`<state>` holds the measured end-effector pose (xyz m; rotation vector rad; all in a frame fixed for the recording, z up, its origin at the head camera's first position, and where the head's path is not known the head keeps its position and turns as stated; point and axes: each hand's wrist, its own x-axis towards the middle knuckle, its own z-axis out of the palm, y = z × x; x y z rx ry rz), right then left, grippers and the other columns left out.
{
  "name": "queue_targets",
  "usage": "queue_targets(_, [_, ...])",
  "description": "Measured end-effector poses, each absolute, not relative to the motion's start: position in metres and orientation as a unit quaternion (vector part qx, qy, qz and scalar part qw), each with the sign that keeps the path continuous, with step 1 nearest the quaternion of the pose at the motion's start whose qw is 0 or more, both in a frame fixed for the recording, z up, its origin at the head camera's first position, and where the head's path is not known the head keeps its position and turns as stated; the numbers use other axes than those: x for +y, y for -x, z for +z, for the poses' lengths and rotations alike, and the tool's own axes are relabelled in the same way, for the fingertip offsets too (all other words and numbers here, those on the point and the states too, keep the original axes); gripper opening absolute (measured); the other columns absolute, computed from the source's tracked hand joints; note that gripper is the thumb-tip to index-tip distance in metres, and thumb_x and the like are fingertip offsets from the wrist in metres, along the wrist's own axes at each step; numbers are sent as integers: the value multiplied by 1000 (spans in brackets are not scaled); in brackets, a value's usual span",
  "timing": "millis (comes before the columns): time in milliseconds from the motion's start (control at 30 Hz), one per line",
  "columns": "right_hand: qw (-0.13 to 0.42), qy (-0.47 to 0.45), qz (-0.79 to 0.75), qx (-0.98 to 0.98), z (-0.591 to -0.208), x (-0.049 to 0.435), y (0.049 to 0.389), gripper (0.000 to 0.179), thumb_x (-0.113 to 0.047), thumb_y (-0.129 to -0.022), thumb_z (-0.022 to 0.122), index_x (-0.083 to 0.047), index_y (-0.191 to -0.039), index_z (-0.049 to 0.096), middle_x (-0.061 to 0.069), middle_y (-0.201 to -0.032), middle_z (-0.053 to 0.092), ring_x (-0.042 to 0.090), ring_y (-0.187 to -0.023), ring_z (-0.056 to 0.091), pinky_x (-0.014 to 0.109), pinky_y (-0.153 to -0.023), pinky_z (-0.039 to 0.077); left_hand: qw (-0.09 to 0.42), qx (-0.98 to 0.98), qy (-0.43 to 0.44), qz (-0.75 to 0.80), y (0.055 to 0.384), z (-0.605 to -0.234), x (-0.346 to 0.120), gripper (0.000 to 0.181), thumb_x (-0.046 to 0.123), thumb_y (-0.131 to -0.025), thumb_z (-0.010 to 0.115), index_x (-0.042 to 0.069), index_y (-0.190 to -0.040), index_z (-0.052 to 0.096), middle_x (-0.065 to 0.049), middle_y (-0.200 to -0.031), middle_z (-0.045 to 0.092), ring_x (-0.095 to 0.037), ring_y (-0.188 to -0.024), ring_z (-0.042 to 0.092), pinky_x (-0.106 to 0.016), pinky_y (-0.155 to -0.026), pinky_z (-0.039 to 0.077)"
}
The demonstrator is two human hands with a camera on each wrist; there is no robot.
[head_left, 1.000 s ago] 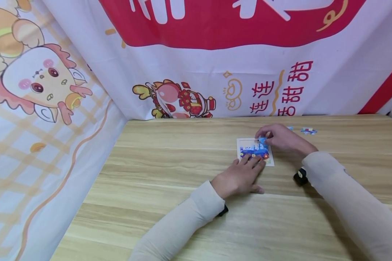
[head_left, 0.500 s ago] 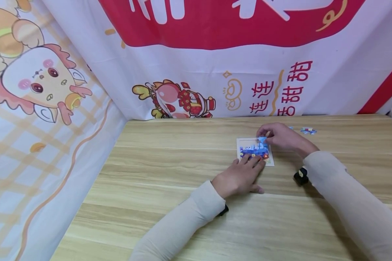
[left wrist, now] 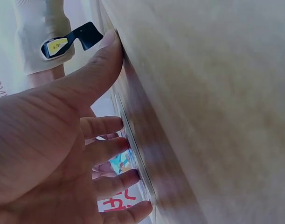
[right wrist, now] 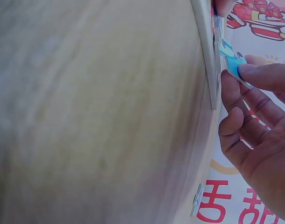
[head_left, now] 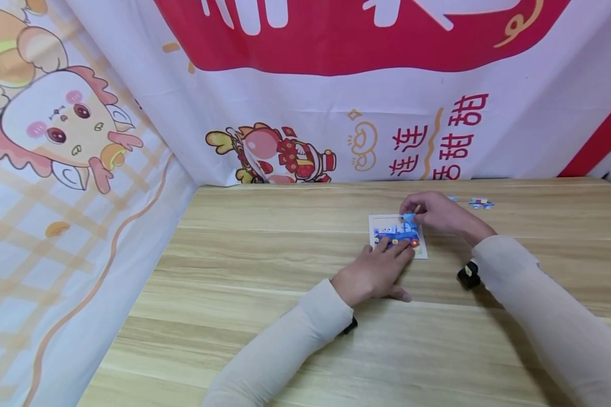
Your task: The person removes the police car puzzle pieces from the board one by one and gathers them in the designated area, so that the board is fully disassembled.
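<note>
A small jigsaw puzzle (head_left: pixel 387 230) in a white frame lies on the table, its picture showing a blue vehicle with eyes. My left hand (head_left: pixel 375 272) rests with spread fingers on its near edge; in the left wrist view the fingertips (left wrist: pixel 143 209) press along the board's rim. At the far right corner my right hand (head_left: pixel 433 212) pinches a light blue puzzle piece (right wrist: pixel 234 63) between thumb and finger. That piece is tilted, one edge right at the board, as the right wrist view shows.
Loose puzzle pieces lie beyond the right hand: one with red and blue print (head_left: pixel 481 203) and a light blue one (head_left: pixel 453 199) partly behind the hand. A printed cloth backdrop (head_left: pixel 295 102) rises at the wooden table's (head_left: pixel 265 254) far edge.
The right hand shifts very slightly to the right, still pinching the puzzle piece at the corner. The left hand stays in place on the board.
</note>
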<state>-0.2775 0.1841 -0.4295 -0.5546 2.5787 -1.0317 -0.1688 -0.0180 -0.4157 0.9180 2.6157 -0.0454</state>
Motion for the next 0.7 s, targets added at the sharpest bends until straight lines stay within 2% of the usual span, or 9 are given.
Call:
queue_targets(133, [151, 198, -362, 898, -428, 183, 277, 28, 3, -101, 56, -7, -122, 72, 15, -119, 70, 34, -115, 61, 59, -106, 46, 198, 927, -319, -10, 171, -415, -17, 91, 65, -90, 70, 30, -164, 30, 9, -176, 19, -28, -164, 17, -53, -125, 33])
queue_targets(300, [150, 200, -361, 898, -428, 183, 276, 28, 3, -101, 56, -7, -122, 72, 15, -119, 70, 33, -115, 60, 59, -105, 46, 191, 927, -322, -14, 173, -415, -16, 91, 66, -88, 71, 30, -162, 32, 9, -175, 23, -27, -162, 21, -53, -123, 36])
queue_targets(700, [135, 186, -370, 900, -424, 189, 276, 26, 1, -101, 57, -7, -122, 71, 16, -120, 70, 32, -113, 61, 50, -98, 49, 194, 928, -318, -11, 175, -413, -15, 96, 66, -86, 74, 30, -164, 30, 10, -175, 22, -29, -162, 21, -57, -124, 34])
